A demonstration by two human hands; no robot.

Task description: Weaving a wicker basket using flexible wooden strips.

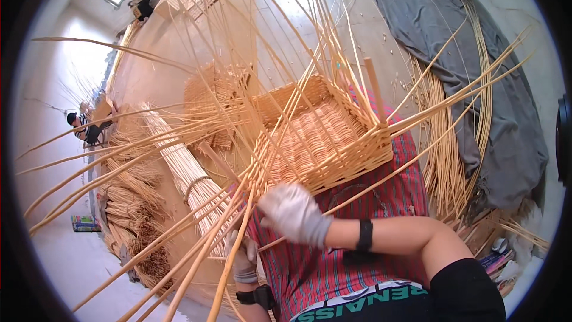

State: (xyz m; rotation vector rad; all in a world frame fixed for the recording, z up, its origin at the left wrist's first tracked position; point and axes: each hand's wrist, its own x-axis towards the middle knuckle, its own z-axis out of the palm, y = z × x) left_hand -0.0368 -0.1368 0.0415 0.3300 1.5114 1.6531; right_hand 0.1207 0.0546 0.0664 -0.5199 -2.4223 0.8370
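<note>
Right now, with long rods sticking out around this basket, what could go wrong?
The rods crowd and cross near the right hand, so they might tangle or bend sharply there. Some pass in front of the left hand, partly hiding it, so a finger could get pinched unnoticed. The basket sits tilted on the striped cloth, with neither hand on its far side, so a hard pull may shift it.

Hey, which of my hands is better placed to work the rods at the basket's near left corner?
Probably your right hand: it is right by that corner of the basket. Your left hand is lower, farther from the corner and partly hidden by the rods.
</note>
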